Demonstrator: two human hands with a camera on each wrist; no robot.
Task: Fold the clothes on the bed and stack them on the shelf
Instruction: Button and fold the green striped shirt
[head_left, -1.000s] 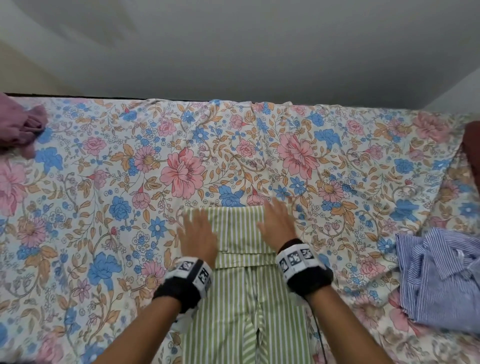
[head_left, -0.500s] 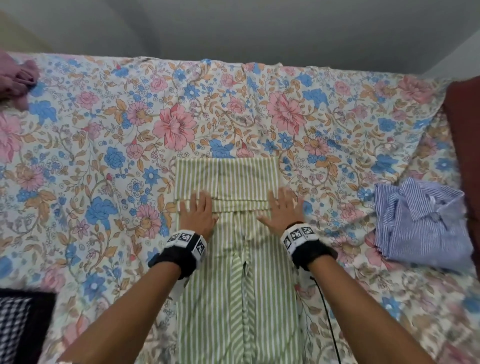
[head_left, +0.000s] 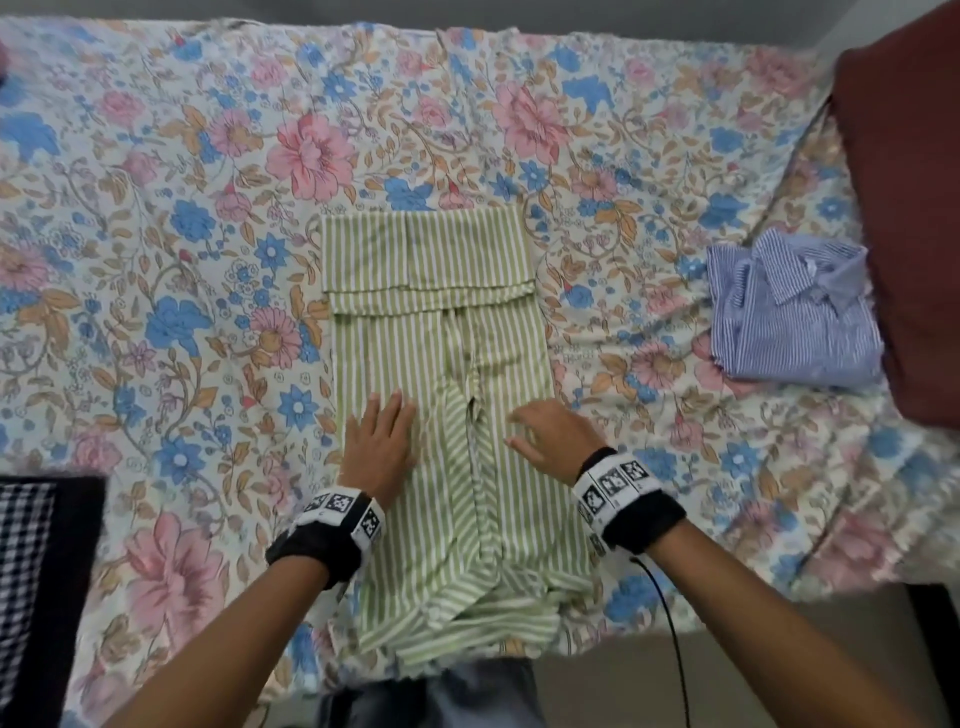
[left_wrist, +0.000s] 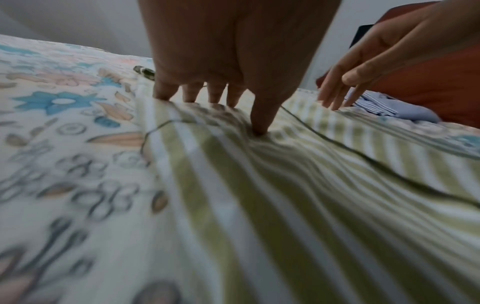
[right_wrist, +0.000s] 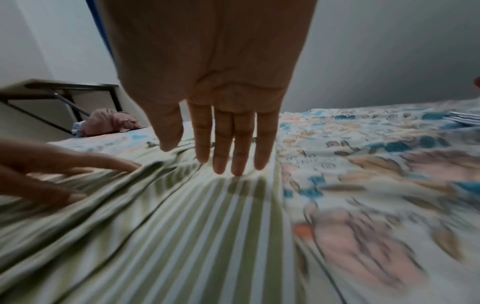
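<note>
A green-and-white striped shirt (head_left: 441, 332) lies lengthwise on the floral bedsheet (head_left: 156, 260), its far end folded back into a flat band. My left hand (head_left: 379, 441) lies flat on the shirt's left half, fingers straight and pressing the cloth (left_wrist: 233, 185). My right hand (head_left: 545, 436) hovers over the right half with fingers spread and loosely bent, the fingertips (right_wrist: 228, 168) just touching the stripes (right_wrist: 194, 226). Neither hand grips anything. The shirt's near end is bunched at the bed edge.
A folded blue striped shirt (head_left: 789, 306) sits at the right beside a dark red pillow (head_left: 904, 182). A black-and-white checked cloth (head_left: 26, 571) shows at the lower left. A pink garment (right_wrist: 109, 121) lies by a black metal frame (right_wrist: 67, 96) at the bed's far left.
Both hands slid toward me along the shirt, from the folded band down to its middle. The right hand's fingers have lifted and spread. The head view tilted down toward the bed edge.
</note>
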